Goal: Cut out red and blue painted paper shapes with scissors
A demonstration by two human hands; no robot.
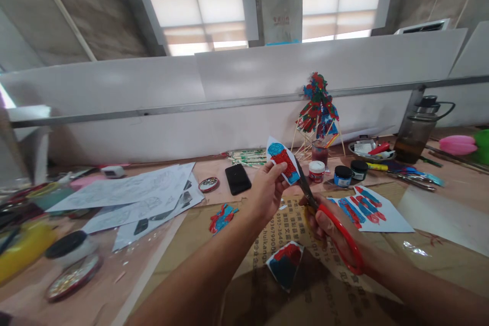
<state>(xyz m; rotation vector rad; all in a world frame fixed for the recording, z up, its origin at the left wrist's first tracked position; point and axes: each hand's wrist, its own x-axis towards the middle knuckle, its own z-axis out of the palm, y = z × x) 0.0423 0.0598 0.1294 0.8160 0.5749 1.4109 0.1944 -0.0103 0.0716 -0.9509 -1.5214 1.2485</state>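
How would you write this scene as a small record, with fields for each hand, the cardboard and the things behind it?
Left hand: holds a painted paper piece, red and blue with white margin
Right hand: holds red-handled scissors, blades at the paper's edge
Cardboard: bears a ragged red-and-blue cut-out and a red-and-dark-blue piece
Behind: black phone, white-lidded jar, blue-labelled jar, colourful structure with thin sticks
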